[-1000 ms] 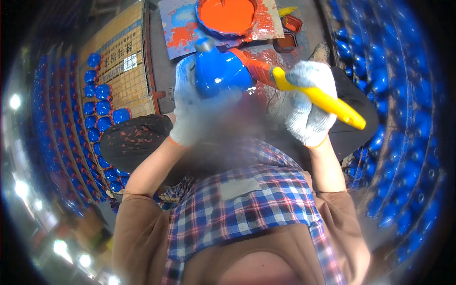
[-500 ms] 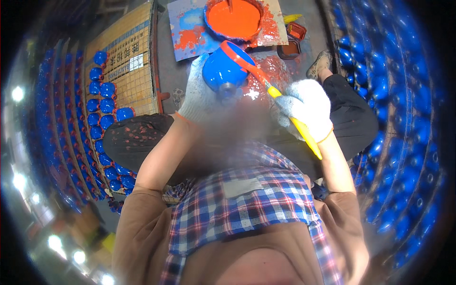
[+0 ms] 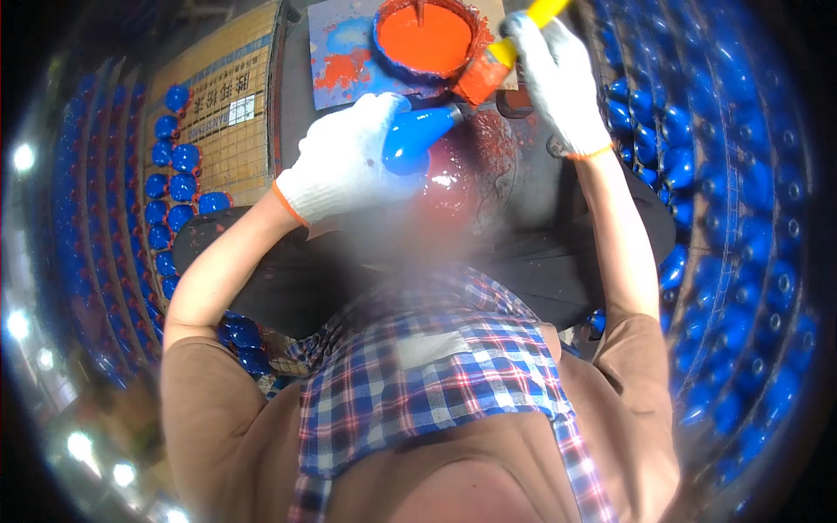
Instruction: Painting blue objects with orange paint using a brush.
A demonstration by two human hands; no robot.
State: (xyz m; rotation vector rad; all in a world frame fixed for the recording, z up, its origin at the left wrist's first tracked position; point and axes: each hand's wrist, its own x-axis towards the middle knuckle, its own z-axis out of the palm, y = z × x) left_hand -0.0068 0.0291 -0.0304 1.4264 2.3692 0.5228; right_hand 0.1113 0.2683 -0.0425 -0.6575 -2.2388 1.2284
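Note:
My left hand (image 3: 344, 161), in a white knit glove, is closed around a glossy blue bell-shaped part (image 3: 414, 139). Its narrow neck points to the right, and its wide end is mostly hidden by the glove. My right hand (image 3: 558, 83), gloved too, grips the yellow handle of a paintbrush (image 3: 484, 77) near the bristles. Orange-red paint coats the bristles, which point down and left beside the paint bowl, apart from the blue part. The round bowl (image 3: 381, 59) holds orange-red paint and has a smeared rim.
Under the bowl lies a paint-splattered board (image 3: 336, 78). Wet red paint (image 3: 497, 144) covers the floor before me. Blue parts with red rims (image 3: 183, 187) stand in rows at left, by a cardboard sheet (image 3: 235, 78). More blue parts (image 3: 754, 235) fill racks at right.
The brush has left the orange-painted rim and moved up and right toward the bowl with my right hand. My left hand has turned the blue part, swinging its neck rightward and its rim from sight.

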